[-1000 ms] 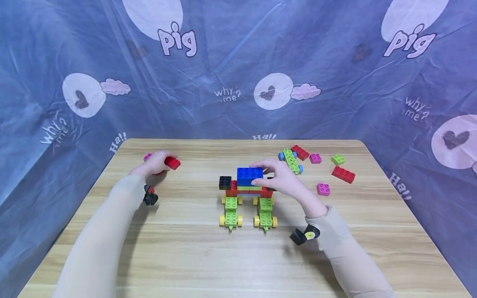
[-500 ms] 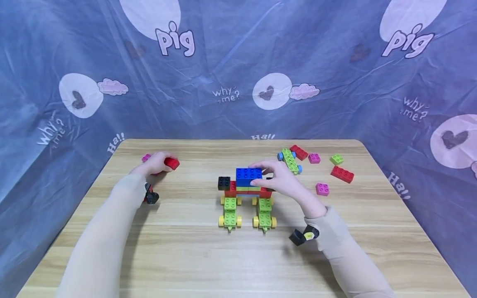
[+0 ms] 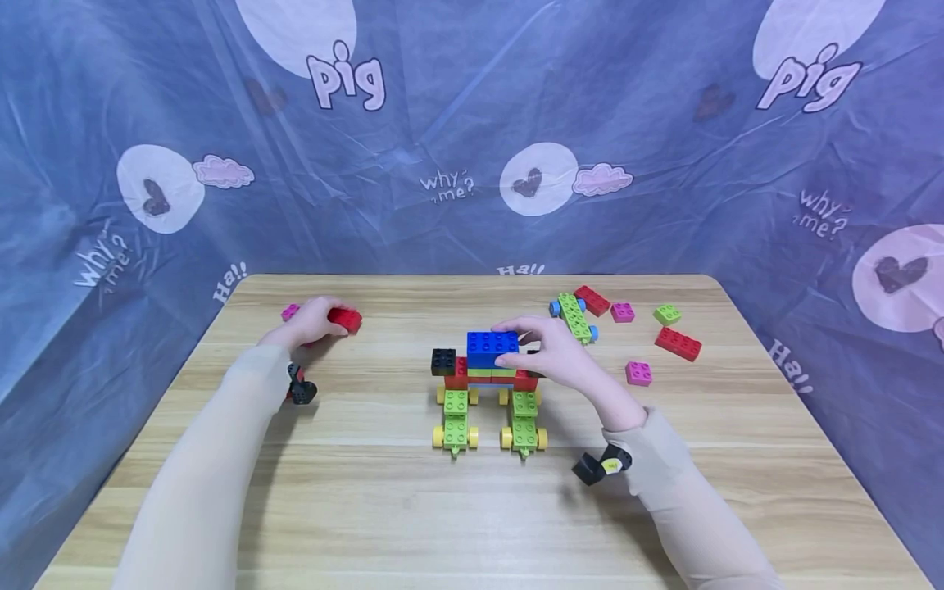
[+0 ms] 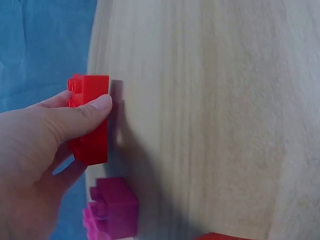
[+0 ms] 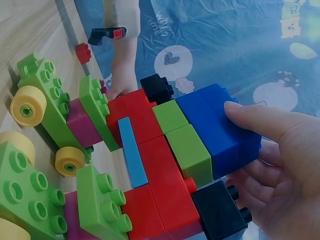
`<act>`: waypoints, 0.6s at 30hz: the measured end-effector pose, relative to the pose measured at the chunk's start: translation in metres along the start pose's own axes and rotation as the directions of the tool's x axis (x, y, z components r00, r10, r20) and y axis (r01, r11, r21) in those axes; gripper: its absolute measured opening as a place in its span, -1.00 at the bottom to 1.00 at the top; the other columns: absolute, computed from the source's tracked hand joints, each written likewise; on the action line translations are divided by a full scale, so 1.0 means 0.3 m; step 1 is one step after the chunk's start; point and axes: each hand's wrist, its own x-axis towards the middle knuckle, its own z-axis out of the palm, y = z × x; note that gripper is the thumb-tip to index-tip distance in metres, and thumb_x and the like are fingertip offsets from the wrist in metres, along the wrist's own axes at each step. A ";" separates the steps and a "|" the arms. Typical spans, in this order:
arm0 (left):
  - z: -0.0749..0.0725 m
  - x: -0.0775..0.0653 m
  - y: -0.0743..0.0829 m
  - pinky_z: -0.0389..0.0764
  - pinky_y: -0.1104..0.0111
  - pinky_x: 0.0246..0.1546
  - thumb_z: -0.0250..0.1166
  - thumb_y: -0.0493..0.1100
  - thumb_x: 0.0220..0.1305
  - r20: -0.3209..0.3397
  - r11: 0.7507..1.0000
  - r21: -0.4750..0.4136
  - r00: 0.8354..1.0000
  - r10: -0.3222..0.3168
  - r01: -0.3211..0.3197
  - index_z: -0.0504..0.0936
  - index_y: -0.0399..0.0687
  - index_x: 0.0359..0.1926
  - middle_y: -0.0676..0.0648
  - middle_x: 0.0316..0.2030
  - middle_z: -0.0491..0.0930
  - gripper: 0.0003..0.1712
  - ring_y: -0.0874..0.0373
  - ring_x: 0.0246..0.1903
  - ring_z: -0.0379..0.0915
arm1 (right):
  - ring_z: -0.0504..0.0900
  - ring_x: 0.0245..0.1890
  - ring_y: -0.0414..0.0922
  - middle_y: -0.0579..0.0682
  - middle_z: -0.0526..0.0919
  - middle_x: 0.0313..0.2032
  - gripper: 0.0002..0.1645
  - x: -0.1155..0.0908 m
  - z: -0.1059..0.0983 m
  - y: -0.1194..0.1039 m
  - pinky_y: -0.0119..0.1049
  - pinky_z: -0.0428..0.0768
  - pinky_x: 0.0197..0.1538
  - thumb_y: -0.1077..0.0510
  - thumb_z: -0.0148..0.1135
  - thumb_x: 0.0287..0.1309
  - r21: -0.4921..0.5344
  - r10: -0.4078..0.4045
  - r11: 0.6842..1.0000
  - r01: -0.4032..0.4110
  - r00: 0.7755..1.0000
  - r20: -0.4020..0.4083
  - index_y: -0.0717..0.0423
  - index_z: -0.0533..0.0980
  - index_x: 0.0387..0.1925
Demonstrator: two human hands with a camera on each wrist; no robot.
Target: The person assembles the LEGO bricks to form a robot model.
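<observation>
Head | left fingers (image 3: 336, 329) pinch red brick (image 3: 348, 318) | right fingers (image 3: 522, 360), blue block (image 3: 490, 347)

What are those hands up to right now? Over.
Left hand pinching a red brick. Right hand gripping the blue top of a wheeled build. Possibly in the way: pink brick near the left hand.

Bright tabletop (image 3: 413, 516), soft shadows, dimmer wrist views
</observation>
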 end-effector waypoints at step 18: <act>-0.036 -0.002 0.287 0.46 0.03 0.06 0.43 -0.19 0.10 -0.123 0.978 0.027 0.970 0.208 -0.207 0.54 -0.28 0.14 -0.30 0.01 0.58 -0.43 -0.14 -0.01 0.48 | 0.63 -0.08 0.04 0.13 0.66 0.02 -0.46 0.010 0.008 0.006 -0.04 0.64 -0.04 0.14 0.47 -0.01 -0.013 -0.015 1.000 0.015 1.000 -0.012 0.16 0.57 0.06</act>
